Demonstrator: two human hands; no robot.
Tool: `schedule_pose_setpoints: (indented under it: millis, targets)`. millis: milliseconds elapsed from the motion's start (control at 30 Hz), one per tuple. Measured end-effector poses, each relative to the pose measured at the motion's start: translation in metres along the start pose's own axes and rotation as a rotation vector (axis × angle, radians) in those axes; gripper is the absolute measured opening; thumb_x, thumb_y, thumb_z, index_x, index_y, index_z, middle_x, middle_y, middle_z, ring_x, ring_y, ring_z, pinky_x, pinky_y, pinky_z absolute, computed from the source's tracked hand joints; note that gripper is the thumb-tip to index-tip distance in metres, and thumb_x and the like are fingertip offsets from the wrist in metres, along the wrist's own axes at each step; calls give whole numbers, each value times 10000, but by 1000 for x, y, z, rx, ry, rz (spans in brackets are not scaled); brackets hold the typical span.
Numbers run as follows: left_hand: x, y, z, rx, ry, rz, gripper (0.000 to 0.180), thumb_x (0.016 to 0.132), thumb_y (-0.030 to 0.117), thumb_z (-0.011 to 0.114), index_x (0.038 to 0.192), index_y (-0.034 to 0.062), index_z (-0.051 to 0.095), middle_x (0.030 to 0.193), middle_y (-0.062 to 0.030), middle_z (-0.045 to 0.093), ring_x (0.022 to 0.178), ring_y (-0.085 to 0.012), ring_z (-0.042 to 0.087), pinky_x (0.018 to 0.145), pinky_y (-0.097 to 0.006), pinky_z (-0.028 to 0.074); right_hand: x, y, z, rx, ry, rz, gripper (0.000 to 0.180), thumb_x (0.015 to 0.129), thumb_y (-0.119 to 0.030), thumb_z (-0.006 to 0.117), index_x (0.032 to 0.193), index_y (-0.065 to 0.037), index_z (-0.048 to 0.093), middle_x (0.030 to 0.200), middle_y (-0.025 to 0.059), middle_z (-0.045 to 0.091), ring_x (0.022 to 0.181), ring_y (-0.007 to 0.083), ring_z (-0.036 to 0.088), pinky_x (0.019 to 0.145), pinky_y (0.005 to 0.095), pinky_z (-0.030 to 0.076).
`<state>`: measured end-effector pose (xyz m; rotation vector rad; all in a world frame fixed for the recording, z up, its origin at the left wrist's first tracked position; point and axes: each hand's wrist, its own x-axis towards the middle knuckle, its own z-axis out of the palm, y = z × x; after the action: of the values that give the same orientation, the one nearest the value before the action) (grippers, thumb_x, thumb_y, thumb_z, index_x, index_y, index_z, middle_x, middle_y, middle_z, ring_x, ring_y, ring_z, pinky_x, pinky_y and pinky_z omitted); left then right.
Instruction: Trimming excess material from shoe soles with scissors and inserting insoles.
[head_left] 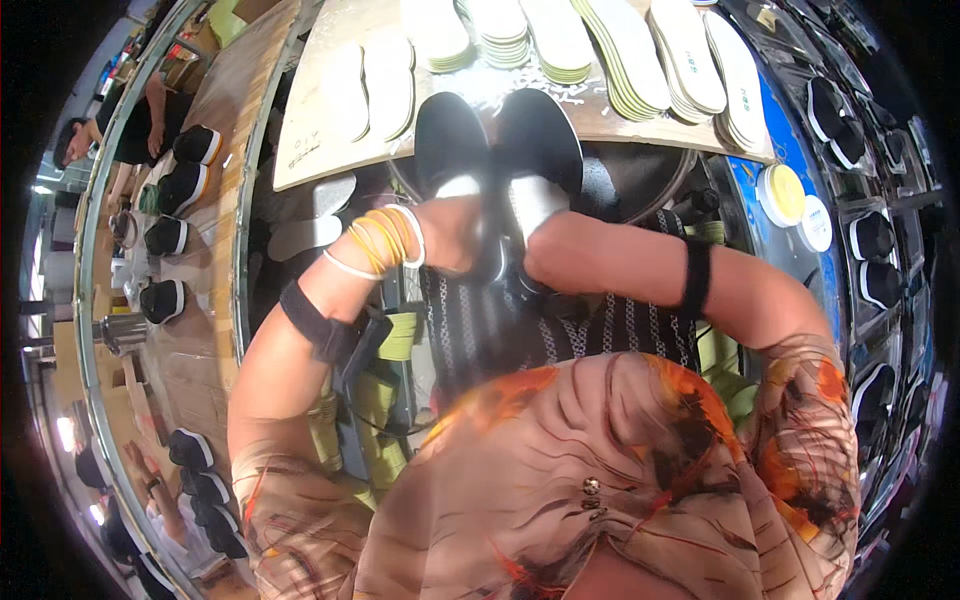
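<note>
Two black shoes [452, 135] are side by side in front of me, toes pointing away and reaching over the near edge of a wooden board [320, 165]. My left hand [448, 232], below several yellow and white bangles, is closed at the heel end of the left shoe. My right hand [552, 245] is closed at the heel end of the right shoe [545, 125]. White patches show where the fingers meet both shoes; whether these are finger covers or shoe lining I cannot tell. Most fingers are hidden, and the area between the hands is blurred.
Stacked pale insoles [622, 60] and scattered white bits [570, 95] lie on the board. Right of it are a tub with yellow contents [782, 195] and a rack holding shoes [872, 237]. Along the left, a wooden bench [190, 345] carries several black shoes; a person [150, 120] is beyond it.
</note>
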<state>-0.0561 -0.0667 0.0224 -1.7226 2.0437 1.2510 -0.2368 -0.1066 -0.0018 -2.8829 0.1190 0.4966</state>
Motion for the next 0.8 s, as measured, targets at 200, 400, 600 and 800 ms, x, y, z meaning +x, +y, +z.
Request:
schedule_pose_setpoints:
  millis: [200, 400, 600, 800]
  targets:
    - [3, -26, 18, 260, 200, 111, 569, 678, 53, 628, 1174, -110, 402, 1087, -338, 514, 949, -437, 581, 823, -428, 493, 13, 21, -14, 275, -241, 66, 476, 603, -257, 778, 988, -29, 614, 961, 174, 607, 932, 315, 598, 786, 414, 484]
    - [3, -19, 8, -313, 368, -189, 364, 830, 298, 540, 937, -50, 559, 788, -159, 650, 727, -295, 647, 683, -389, 511, 5, 23, -29, 386, -211, 132, 745, 735, -399, 707, 1263, 43, 422, 1277, 254, 434, 1178, 420, 439, 1001, 423, 377]
    - [14, 5, 25, -208, 529, -19, 480, 822, 373, 544, 984, -79, 520, 874, -276, 622, 840, -395, 625, 771, -430, 490, 17, 15, 11, -31, -6, 288, 556, 692, -273, 684, 1098, 66, 516, 1106, 223, 500, 1025, 380, 539, 866, 474, 458]
    - [46, -1, 43, -315, 666, -168, 487, 843, 373, 534, 981, -93, 525, 927, -315, 602, 914, -424, 595, 807, -434, 478, 5, 31, 1, 312, 112, 242, 400, 729, -248, 642, 1033, 9, 600, 1000, 181, 595, 945, 321, 596, 817, 404, 477]
